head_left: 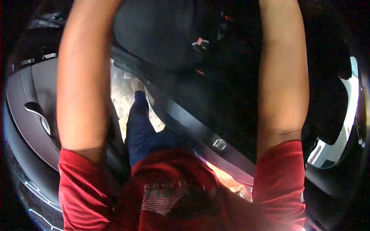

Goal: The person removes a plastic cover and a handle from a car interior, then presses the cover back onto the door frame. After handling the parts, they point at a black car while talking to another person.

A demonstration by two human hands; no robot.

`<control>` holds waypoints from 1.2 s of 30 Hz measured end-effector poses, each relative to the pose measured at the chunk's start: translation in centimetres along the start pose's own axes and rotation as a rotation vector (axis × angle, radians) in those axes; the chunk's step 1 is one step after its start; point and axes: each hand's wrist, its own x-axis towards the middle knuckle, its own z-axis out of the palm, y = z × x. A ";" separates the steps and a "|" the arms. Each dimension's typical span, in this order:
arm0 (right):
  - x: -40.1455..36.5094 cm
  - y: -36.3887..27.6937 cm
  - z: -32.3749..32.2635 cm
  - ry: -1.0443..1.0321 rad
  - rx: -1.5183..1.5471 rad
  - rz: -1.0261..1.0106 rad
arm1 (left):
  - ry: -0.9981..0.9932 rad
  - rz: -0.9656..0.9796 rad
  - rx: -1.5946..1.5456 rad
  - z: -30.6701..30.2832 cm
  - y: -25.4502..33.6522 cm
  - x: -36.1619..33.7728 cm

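Both of my bare forearms reach up past the top edge of the head view, one on the left and one on the right, out of red sleeves. Neither my left hand nor my right hand shows, so what they touch or hold is hidden. Between the forearms lies a dark car seat (154, 34), with a small red and silver seat-belt buckle (200, 43) at its side. Below the seat, the door sill (189, 121) runs diagonally, with a metal latch striker (219, 144) on it.
An open car door (42, 96) with a silver handle (45, 125) stands on the left. My leg in dark blue trousers (138, 123) reaches the pale ground (120, 90) between door and sill. At the far right is a bright window opening (350, 111).
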 end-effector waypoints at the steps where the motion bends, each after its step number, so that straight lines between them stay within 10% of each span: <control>1: 0.5 -0.1 -0.4 -0.008 0.005 -0.004 | 0.007 0.011 0.011 0.6 -0.1 0.3; 9: 2.8 -2.0 -2.0 -0.085 -0.048 0.129 | 0.035 0.073 0.020 4.2 -0.9 1.2; 14: 6.5 -1.1 -16.0 -0.147 -0.321 0.218 | 0.041 0.089 0.037 6.4 -1.9 2.0; 20: 3.2 9.0 -34.0 0.489 -1.070 0.631 | 0.079 0.114 0.062 7.3 -2.9 2.8; 26: 10.5 17.1 -30.1 0.061 -1.833 0.420 | 0.071 0.181 0.103 8.8 -3.4 4.2; 36: 24.0 27.7 -37.9 0.315 -1.795 -0.169 | 0.037 0.177 0.163 8.8 -2.3 5.1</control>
